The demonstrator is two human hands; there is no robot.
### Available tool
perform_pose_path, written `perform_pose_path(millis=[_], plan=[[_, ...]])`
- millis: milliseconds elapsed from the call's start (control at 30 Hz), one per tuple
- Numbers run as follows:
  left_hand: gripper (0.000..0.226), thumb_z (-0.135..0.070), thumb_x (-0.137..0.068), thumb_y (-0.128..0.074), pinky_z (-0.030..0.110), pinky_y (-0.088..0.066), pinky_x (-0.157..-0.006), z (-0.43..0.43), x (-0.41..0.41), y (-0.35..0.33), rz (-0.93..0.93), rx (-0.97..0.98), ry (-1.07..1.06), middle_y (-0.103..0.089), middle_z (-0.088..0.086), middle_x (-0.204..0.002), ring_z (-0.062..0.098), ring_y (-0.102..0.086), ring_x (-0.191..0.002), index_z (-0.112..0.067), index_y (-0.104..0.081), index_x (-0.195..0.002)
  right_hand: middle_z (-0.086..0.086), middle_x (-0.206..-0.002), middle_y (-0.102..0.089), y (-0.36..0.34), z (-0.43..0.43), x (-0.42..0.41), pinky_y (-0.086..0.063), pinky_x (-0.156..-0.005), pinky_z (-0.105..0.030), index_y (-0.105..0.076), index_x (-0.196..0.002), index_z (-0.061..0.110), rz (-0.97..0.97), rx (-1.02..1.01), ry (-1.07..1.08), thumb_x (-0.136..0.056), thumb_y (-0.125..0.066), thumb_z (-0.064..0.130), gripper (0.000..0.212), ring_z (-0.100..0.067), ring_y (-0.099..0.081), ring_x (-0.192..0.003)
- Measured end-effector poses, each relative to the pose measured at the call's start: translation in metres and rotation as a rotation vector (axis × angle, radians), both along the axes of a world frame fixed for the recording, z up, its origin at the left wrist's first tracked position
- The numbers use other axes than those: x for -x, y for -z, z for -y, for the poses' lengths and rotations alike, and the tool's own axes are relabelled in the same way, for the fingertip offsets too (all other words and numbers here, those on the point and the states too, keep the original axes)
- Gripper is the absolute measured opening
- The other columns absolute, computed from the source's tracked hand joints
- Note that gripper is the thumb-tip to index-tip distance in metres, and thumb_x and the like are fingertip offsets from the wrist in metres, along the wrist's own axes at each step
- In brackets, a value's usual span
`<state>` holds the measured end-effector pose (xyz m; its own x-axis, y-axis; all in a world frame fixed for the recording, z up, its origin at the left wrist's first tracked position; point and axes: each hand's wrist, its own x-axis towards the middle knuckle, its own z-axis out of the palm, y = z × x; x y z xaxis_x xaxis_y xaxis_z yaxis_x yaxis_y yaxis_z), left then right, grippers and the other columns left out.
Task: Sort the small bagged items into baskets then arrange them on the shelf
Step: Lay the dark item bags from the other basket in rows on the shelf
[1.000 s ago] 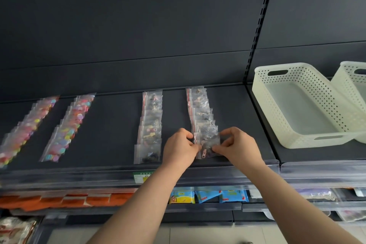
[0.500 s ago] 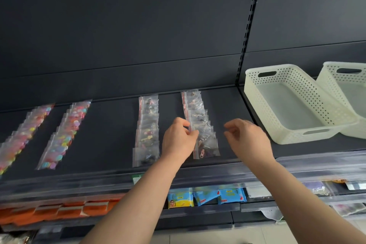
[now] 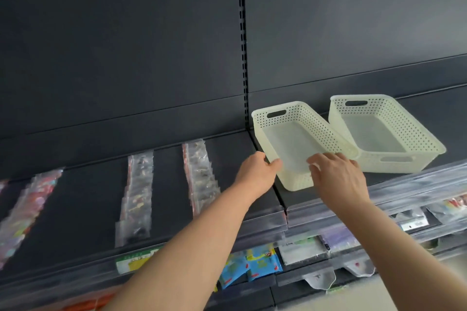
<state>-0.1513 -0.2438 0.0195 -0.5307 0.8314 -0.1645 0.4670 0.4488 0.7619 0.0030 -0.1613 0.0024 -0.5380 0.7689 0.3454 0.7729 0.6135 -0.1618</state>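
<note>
A: Dark grey metal, that is the shelf (image 3: 83,199), the biggest thing here. What stands on it?

B: On its right part stand 2 pale plastic baskets with small holes. The near basket (image 3: 313,118) and the far basket (image 3: 409,121) meet at their sides, and both look empty inside.

A: And the bagged items (image 3: 199,174)?

B: They lie on the left part of the shelf in at least 3 neat rows, well apart from the baskets. No bag is in a hand.

A: What are the hands doing?

B: The left hand (image 3: 252,174) holds the near basket at its front left corner, with the thumb on the rim. The right hand (image 3: 338,177) is loose and wide. Its fingers lie over the front rim and do not close on anything that I can see.

A: So which step is it?

B: I think the rows are finished and the person now takes the empty near basket. The next move needs the right hand to close on the front rim. Then both hands must lift together, so that the basket comes free of the far basket and does not drag it along.
</note>
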Motion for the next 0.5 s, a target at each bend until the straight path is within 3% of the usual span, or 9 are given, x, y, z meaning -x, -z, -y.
perform_pose_path(millis=[133, 300, 500], plan=[[0.031, -0.038, -0.095, -0.049, 0.042, -0.055, -0.083, -0.023, -0.024, 0.003, -0.07, 0.056, -0.034, -0.064, 0.004, -0.105, 0.025, -0.063, -0.092, -0.013, -0.055, -0.112, 0.005, -0.096, -0.068, 0.006, -0.017, -0.02, -0.041, -0.077, -0.033, -0.066, -0.099, 0.024, 0.002, 0.05, -0.057, -0.098, -0.043, 0.025, 0.024, -0.02, -0.059, -0.088], [0.033, -0.031, -0.096, -0.048, 0.043, -0.055, -0.084, -0.035, -0.044, 0.007, -0.04, 0.052, -0.06, -0.062, 0.0, -0.116, 0.023, -0.063, -0.096, -0.02, -0.05, -0.127, 0.009, -0.093, -0.069, 0.007, -0.03, -0.039, -0.036, -0.077, -0.031, -0.067, -0.097, 0.028, 0.002, 0.011, -0.062, -0.098, -0.043, 0.029, 0.024, -0.019, -0.06, -0.087], [0.04, -0.033, -0.097, -0.051, 0.044, -0.055, -0.086, -0.032, -0.058, 0.002, -0.036, -0.015, -0.147, -0.062, -0.007, -0.108, 0.021, -0.063, -0.096, -0.015, -0.047, -0.133, 0.01, -0.097, -0.068, -0.005, -0.034, -0.042, -0.037, -0.079, -0.033, -0.065, -0.102, 0.031, 0.018, 0.018, -0.087, -0.098, -0.039, 0.033, 0.026, -0.018, -0.06, -0.094]])
